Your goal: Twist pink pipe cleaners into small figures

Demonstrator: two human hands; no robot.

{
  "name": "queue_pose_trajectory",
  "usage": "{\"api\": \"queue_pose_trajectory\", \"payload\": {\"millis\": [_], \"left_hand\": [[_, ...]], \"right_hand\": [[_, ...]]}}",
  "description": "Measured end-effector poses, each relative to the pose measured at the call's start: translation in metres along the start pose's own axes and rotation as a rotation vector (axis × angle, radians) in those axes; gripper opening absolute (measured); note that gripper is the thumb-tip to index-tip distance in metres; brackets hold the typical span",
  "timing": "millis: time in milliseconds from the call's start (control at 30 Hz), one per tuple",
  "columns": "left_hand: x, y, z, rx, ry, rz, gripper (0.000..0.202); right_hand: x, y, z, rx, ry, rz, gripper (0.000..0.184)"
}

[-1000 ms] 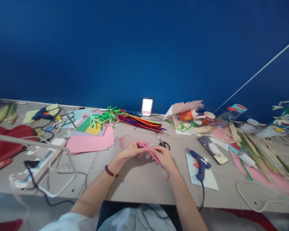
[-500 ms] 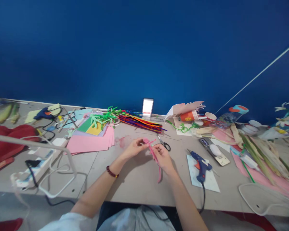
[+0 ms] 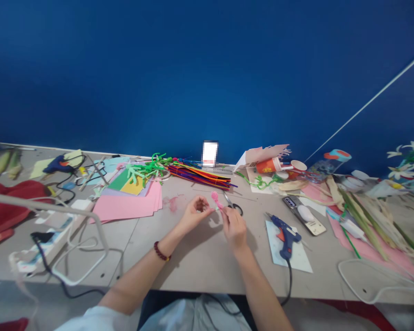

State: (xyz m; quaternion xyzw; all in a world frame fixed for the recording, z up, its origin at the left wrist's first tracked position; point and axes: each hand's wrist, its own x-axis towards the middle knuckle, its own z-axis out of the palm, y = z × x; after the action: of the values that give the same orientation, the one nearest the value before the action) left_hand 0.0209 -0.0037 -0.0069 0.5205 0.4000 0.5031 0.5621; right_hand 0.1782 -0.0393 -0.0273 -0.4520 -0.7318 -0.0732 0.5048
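Over the middle of the grey table (image 3: 193,262), both my hands work a pink pipe cleaner (image 3: 215,199). My right hand (image 3: 233,226) is closed round its lower part, and its curled pink tip sticks up above my fingers. My left hand (image 3: 195,211) is curled, its fingertips pinched toward the pink tip; I cannot make out whether they touch it. A dark bead bracelet (image 3: 161,252) circles my left wrist. Black-handled scissors (image 3: 235,206) lie just behind my right hand.
A blue glue gun (image 3: 285,233) rests on white paper to the right, with a phone (image 3: 305,215) behind it. Pink and coloured paper sheets (image 3: 131,202) lie left, a bundle of pipe cleaners (image 3: 200,174) at the back. Cables and a power strip (image 3: 48,239) fill the left.
The long pink tail that hung below my right hand is no longer seen. The pink tip now stands upright, and my left hand has drawn slightly away from it.
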Motion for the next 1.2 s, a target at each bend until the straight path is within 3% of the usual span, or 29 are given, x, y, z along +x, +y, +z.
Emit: {"api": "queue_pose_trajectory", "payload": {"millis": [133,333,633,800,967,1033,1200], "left_hand": [[-0.005,0.004,0.006,-0.113,-0.111,-0.053,0.028],[-0.009,0.003,0.015,-0.259,-0.021,-0.131,0.029],[-0.003,-0.006,0.006,-0.298,0.057,-0.203,0.034],[0.004,-0.007,-0.001,-0.329,0.104,-0.177,0.037],[0.007,-0.006,-0.003,-0.289,0.149,-0.19,0.04],[0.007,-0.007,-0.002,-0.246,0.179,-0.173,0.039],[0.006,-0.008,-0.001,-0.189,0.282,-0.129,0.039]], "right_hand": [[0.003,-0.003,-0.001,-0.015,-0.04,-0.095,0.021],[0.005,-0.01,0.0,0.009,-0.058,-0.126,0.009],[0.007,-0.009,-0.002,0.155,-0.137,0.134,0.019],[0.01,-0.005,-0.007,0.09,-0.162,0.11,0.02],[0.007,0.002,-0.005,-0.047,-0.141,0.287,0.015],[0.008,0.001,-0.004,-0.061,-0.222,0.253,0.01],[0.012,-0.018,-0.001,0.071,-0.365,0.076,0.035]]}}
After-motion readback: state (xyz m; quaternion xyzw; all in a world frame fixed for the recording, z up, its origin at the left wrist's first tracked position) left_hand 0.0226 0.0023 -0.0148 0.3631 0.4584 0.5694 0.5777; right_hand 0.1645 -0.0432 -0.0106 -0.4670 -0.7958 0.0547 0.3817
